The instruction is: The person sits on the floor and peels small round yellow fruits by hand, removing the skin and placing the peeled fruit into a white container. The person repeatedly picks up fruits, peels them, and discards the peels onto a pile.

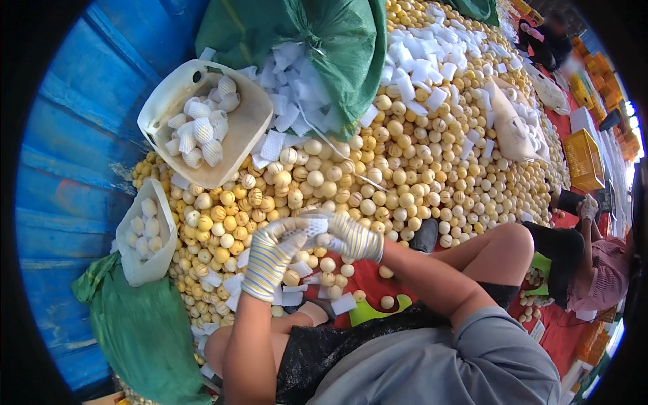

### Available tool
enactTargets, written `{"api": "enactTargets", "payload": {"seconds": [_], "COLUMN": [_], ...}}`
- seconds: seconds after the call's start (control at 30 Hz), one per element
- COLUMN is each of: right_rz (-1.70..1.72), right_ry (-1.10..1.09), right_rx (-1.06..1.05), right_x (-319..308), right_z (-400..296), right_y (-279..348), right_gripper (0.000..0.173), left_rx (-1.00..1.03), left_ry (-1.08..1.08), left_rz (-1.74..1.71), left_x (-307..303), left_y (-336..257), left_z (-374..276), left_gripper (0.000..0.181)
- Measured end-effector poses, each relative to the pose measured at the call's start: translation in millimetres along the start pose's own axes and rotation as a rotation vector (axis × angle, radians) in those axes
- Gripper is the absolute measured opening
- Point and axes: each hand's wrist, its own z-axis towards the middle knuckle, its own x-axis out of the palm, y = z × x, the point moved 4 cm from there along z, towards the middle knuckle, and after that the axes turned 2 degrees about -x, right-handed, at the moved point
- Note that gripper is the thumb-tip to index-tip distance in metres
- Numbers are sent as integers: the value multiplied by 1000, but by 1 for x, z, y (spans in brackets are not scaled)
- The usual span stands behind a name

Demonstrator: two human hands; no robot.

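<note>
My left hand (273,253) and my right hand (352,235), both in striped knit gloves, meet over a heap of round yellow striped fruit (223,228). Between their fingers they hold a white foam net sleeve (315,228); whether a fruit is inside cannot be told. Beyond my hands, a cut white plastic container (253,116) holds fruit in foam sleeves (203,130). A smaller white container (169,217) with more wrapped fruit stands at the left. Loose flat foam sleeves (344,304) lie near my legs.
A green woven sack (349,61) spills foam sleeves at the top; another green sack (142,334) lies lower left. A blue corrugated wall (66,187) bounds the left. At the right sit a co-worker in pink (602,273) and another person farther off, near a yellow crate (584,159).
</note>
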Motion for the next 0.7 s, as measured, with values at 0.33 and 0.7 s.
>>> {"api": "enactTargets", "payload": {"seconds": [0.33,0.7], "right_rz": [-1011,276], "right_ry": [-38,-604], "right_rx": [880,856], "right_x": [-190,-172], "right_z": [19,-35], "right_y": [-207,-163], "right_gripper": [49,55], "left_rx": [-50,-27], "left_ry": [-72,-166], "left_rz": [304,208], "left_x": [21,3], "left_y": [3,20], "left_z": [13,23], "left_gripper": [23,44]}}
